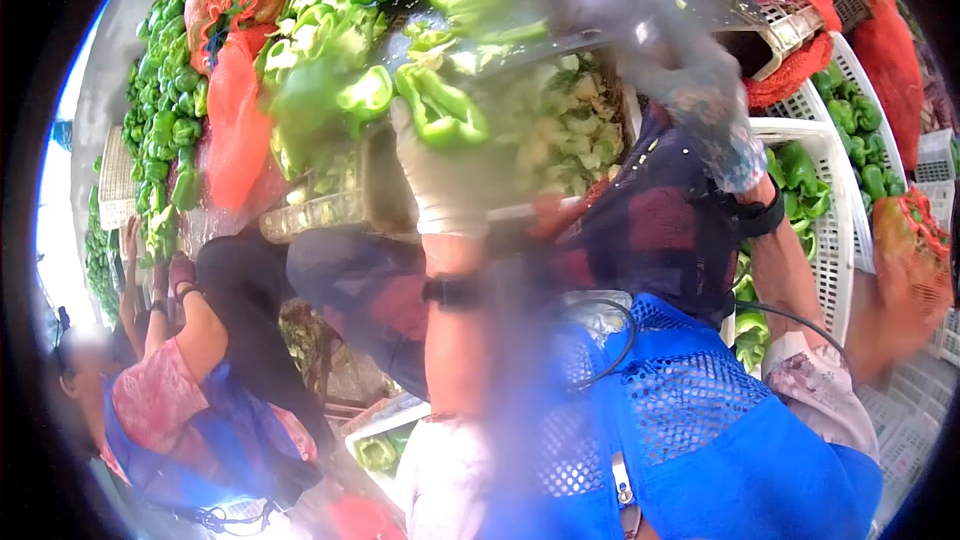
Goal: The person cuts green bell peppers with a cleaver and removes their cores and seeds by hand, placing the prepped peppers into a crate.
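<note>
My left hand [432, 180], in a pale glove, reaches up from below with its thumb against a cut-open green bell pepper [438, 108]. The hollow inside of the pepper faces me. My right hand [705, 105], in a patterned grey glove, is over the right end of the work surface. Motion smears its fingers, so I cannot make out what they hold, if anything. Cut pepper halves [325, 20] are heaped beside my left hand, on its far left side. Below the surface, between my hands, a crate [630, 105] holds pale green pepper scraps [580, 130].
At the left, another person [200, 390] works by a long heap of whole green peppers [165, 120]. Red mesh sacks [238, 120] stand between us. To my right are white plastic crates [835, 230] with peppers and an orange mesh sack [905, 270].
</note>
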Demonstrator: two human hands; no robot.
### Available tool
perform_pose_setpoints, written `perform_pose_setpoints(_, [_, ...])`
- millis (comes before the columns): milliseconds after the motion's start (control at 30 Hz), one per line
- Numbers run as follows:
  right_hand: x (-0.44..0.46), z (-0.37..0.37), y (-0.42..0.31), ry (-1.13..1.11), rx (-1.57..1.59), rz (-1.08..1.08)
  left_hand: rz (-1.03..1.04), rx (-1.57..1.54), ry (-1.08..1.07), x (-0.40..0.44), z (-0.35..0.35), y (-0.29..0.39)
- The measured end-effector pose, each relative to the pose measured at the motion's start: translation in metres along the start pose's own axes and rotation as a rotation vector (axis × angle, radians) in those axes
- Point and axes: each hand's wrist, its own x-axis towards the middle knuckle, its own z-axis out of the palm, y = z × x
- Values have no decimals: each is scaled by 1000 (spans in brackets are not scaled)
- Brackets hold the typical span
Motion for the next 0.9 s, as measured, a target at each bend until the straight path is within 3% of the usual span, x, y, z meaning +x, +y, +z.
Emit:
perform_pose_setpoints(67, [2, -3, -6, -441, 231, 163, -45, -68, -18, -3, 5, -3])
perform_pose_setpoints(167, [-14, 35, 18, -114, 161, -672, -87, -121, -25, -10, 9, -1])
perform_pose_setpoints(200, [-14, 30, 4, -154, -14, -724, -101, -121, -68, -6, 4, 2])
perform_pose_setpoints(300, [-37, 17, -34, -276, -529, -777, -237, -128, -215, 5, -20, 10])
perform_pose_setpoints(500, [-38, 24, -26, -145, -727, -872, -409, -586, -216, 15, -41, 11])
perform_pose_setpoints(567, [-32, 25, -27, -154, -701, -842, -415, -581, -179, 13, -41, 10])
perform_pose_setpoints(700, [-15, 27, -16, -112, -768, -818, -308, -256, -29, -36, 23, 12])
perform_pose_setpoints(767, [-15, 27, -18, -93, -831, -807, -195, -139, -23, -34, 23, 10])
perform_pose_setpoints(833, [-11, 27, -15, -113, -775, -811, 345, 806, -234, -30, 10, -3])
perform_pose_setpoints(900, [6, 28, 5, -177, -600, -833, 185, 657, -320, -28, 10, 5])
